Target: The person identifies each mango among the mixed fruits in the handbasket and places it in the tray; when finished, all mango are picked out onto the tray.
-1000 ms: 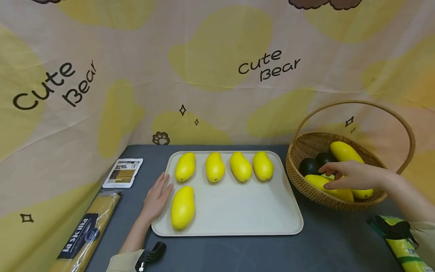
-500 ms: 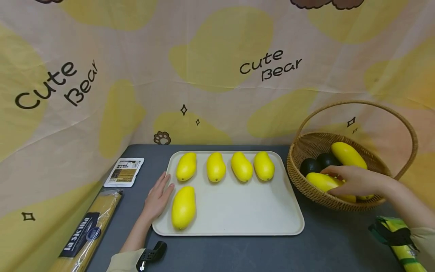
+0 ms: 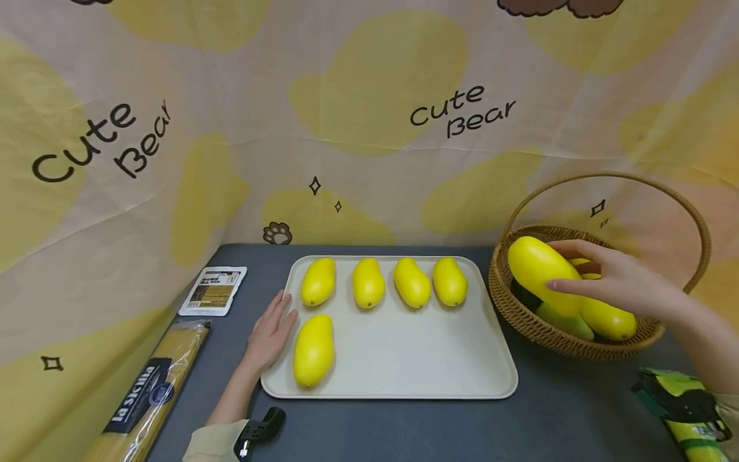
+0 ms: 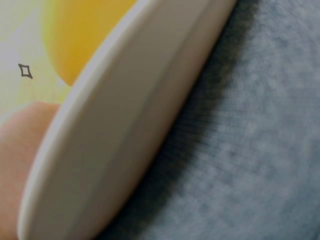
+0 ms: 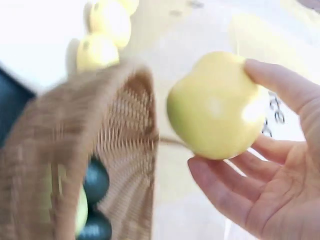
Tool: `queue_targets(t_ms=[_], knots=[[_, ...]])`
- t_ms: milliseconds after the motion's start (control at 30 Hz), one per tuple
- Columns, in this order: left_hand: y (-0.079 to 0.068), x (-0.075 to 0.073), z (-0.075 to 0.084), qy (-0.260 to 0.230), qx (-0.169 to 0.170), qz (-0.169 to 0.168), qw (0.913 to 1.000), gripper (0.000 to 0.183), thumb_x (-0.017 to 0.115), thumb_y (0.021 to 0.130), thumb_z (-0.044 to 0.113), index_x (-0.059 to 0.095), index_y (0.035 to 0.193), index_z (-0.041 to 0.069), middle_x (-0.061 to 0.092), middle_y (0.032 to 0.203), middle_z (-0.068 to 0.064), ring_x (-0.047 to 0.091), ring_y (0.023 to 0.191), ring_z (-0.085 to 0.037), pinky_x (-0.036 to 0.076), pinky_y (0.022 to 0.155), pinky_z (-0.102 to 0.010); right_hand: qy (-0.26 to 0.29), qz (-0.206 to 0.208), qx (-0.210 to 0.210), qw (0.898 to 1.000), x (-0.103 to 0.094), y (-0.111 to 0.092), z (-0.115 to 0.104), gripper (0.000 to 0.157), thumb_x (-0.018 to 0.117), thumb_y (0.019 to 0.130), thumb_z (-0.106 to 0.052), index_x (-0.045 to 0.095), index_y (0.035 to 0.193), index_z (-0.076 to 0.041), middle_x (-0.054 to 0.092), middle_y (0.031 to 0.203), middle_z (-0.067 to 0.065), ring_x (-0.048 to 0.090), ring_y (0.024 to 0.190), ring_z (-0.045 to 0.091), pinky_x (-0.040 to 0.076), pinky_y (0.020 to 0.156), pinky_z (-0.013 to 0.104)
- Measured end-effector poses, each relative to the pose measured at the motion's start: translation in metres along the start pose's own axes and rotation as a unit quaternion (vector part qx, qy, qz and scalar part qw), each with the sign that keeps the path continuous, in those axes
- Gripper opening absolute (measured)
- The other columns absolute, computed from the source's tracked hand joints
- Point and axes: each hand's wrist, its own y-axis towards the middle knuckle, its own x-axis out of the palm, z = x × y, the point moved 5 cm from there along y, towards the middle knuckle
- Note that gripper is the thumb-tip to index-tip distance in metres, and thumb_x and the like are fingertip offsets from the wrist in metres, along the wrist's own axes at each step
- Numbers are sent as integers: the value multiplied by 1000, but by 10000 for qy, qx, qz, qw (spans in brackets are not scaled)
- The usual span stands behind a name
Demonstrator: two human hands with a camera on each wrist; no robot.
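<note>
My right hand holds a yellow mango above the wicker basket; in the right wrist view the thumb and fingers grip the mango from either side. Below it in the basket lie another yellow mango, a light green fruit and dark avocados, partly hidden. My left hand rests with extended fingers along the left rim of the white tray. On that tray a row of several mangoes lies at the back, with one mango at front left.
Left of the tray lie a white pouch and a pack of spaghetti. A green and yellow packet sits at front right, below the right forearm. The basket's tall handle arches up behind the right hand.
My right hand reached into the basket, took hold of a mango and lifted it up and slightly left, uncovering the green fruit. The left hand has stayed on the tray's rim.
</note>
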Motion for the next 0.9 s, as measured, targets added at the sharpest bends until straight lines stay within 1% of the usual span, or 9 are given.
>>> queue_targets(t_ms=[67,133,167,233,367,500,600,767,900], knots=[[0,0,0,-1,1,7,10000,59,37,106,39,27,154,6,13,162,-13,12,145,-41,6,111,-65,523,-81,-126,9985,8,1,-12,63,66,94,-35,40,147,-15,50,137,14,58,113,32,52,84,43],[0,-1,0,-9,-6,10,10000,59,37,106,39,27,154,7,12,162,-12,12,145,-41,7,110,-66,1023,-233,-253,9942,20,4,-24,60,66,95,-31,40,147,-16,52,135,10,59,110,22,53,80,33],[-1,-1,1,-16,-14,14,10000,59,37,106,39,27,154,7,12,162,-12,12,145,-41,7,110,-66,1239,-336,-320,9912,27,6,-29,59,66,95,-29,41,147,-16,54,134,9,59,109,20,53,80,31],[-1,-1,1,-21,-21,32,10000,59,38,106,38,28,154,7,13,162,-12,12,145,-41,7,110,-66,1628,-567,-340,9845,43,10,-39,59,66,94,-28,41,146,-15,53,134,10,56,111,21,51,83,34],[-1,-2,2,-54,-20,58,10000,58,38,105,37,28,154,6,13,162,-13,12,145,-41,7,110,-65,2256,-1043,-247,9683,76,22,-55,60,70,91,-27,42,142,-10,53,131,12,51,113,30,47,89,40],[-1,-2,1,-63,-16,77,9999,58,39,105,37,29,153,6,13,162,-13,12,146,-39,7,112,-63,2784,-1451,-135,9493,112,33,-67,58,72,89,-27,45,136,-5,55,125,14,51,110,32,45,91,40],[-1,-2,0,-56,5,111,9999,57,39,105,36,29,153,6,14,162,-13,13,146,-39,7,112,-63,3006,-1679,-154,9387,137,40,-72,58,73,88,-28,47,135,-5,54,125,13,49,111,30,43,93,39],[0,-1,0,-43,1,91,9999,57,39,105,36,30,153,6,14,162,-12,13,146,-38,7,112,-63,3310,-1842,-136,9254,174,52,-73,56,72,89,-27,51,136,-6,51,130,12,46,114,29,40,95,39],[1,-1,0,-49,-52,59,10000,58,39,105,37,29,153,7,13,162,-11,12,146,-38,6,111,-64,3564,-1702,71,9187,197,62,-71,59,74,88,-28,50,137,-5,50,133,12,46,116,27,39,98,37]])
